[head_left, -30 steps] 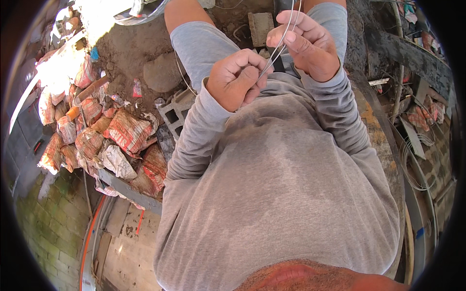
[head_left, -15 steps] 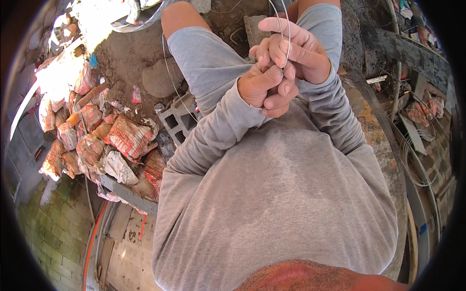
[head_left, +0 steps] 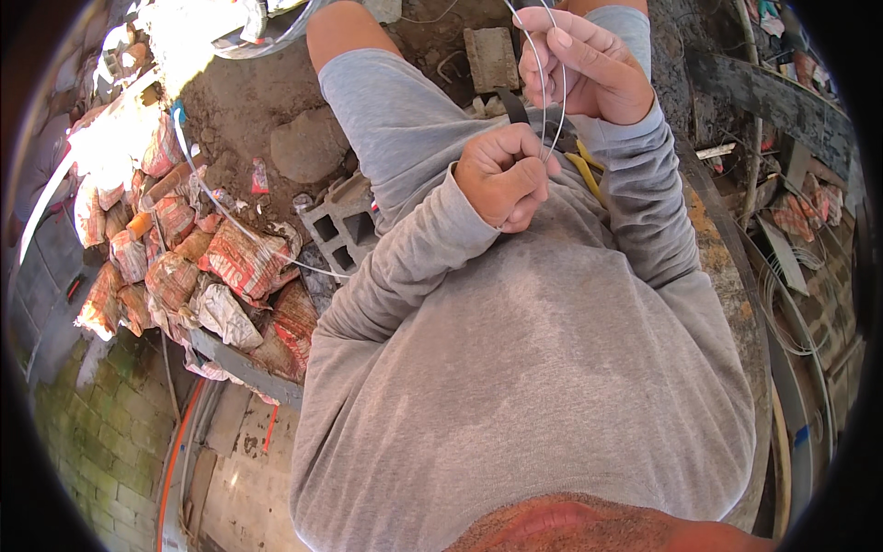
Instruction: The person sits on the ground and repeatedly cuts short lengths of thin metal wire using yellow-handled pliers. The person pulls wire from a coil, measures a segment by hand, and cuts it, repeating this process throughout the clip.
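Note:
A thin pale wire runs as two strands between my hands in front of my belly. My left hand is closed in a fist round the strands where they come together. Higher up and farther out, my right hand pinches the wire between thumb and fingers, and the strands continue past the upper edge. Beside my left hand, at my waist, two yellow handles of a tool show; its head is hidden. A black strap lies near them. Another stretch of wire bows out on the left, over the bags.
Several stuffed bags lie heaped at left. Near my left thigh sits a hollow concrete block; another block lies between my legs. A basin stands at the upper left. On the right are a dark plank and coiled wire.
My hands, close together before, have moved apart: the right up and outward, the left slightly down. The yellow handles have come into view. The wire on the left has swung outward over the bags.

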